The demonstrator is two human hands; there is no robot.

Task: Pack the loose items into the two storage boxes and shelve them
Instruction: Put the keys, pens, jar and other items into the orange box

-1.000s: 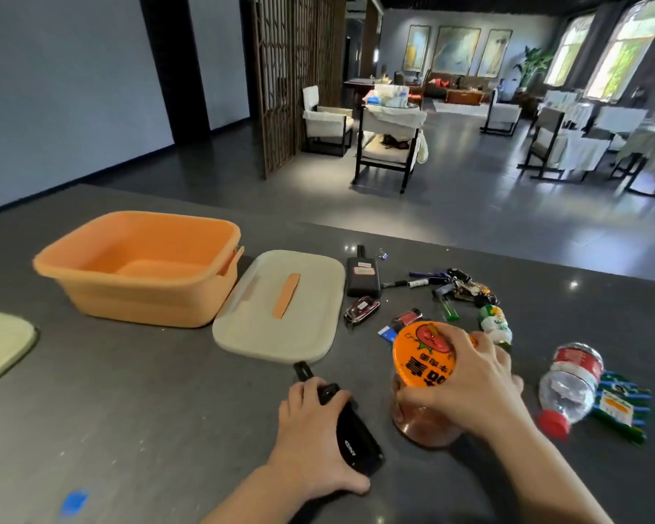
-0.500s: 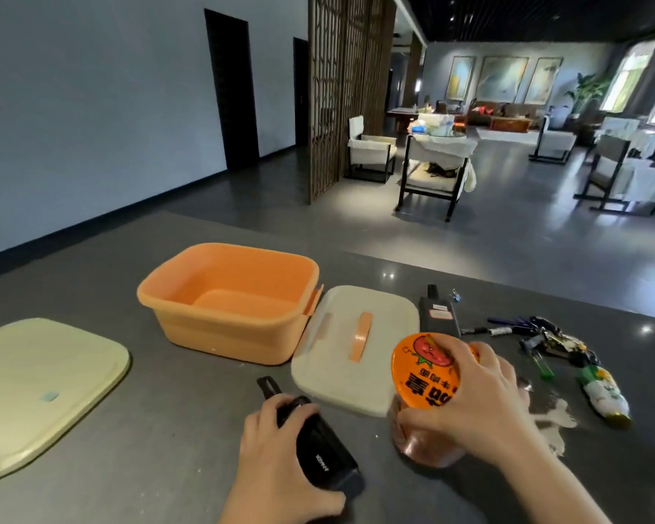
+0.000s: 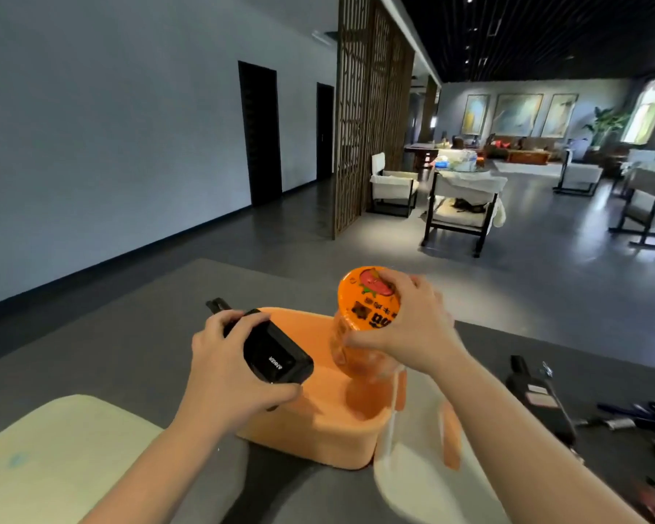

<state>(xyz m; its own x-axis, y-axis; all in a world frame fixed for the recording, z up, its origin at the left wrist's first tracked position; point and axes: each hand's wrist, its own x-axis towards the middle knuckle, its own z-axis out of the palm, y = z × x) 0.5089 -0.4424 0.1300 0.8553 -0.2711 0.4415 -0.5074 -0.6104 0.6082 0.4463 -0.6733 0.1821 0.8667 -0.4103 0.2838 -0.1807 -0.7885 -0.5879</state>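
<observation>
An open orange storage box (image 3: pixel 311 436) stands on the dark table in front of me. My left hand (image 3: pixel 227 376) grips a black power bank (image 3: pixel 275 359) with a short cable end, held over the box's left rim. My right hand (image 3: pixel 413 327) grips an orange-lidded noodle cup (image 3: pixel 363 315) by its top, tilted above the inside of the box. The box's pale lid (image 3: pixel 424 474) with an orange handle lies on the table just right of it.
A second pale lid (image 3: pixel 57 459) lies at the near left. Right of the box lie a black device (image 3: pixel 537 399), pens and keys (image 3: pixel 636 414). Beyond the table's far edge are open floor, a lattice screen and chairs.
Both hands lifted their items off the table and carried them left, to above the orange box. The view swung left, so the bottle and snacks left the frame.
</observation>
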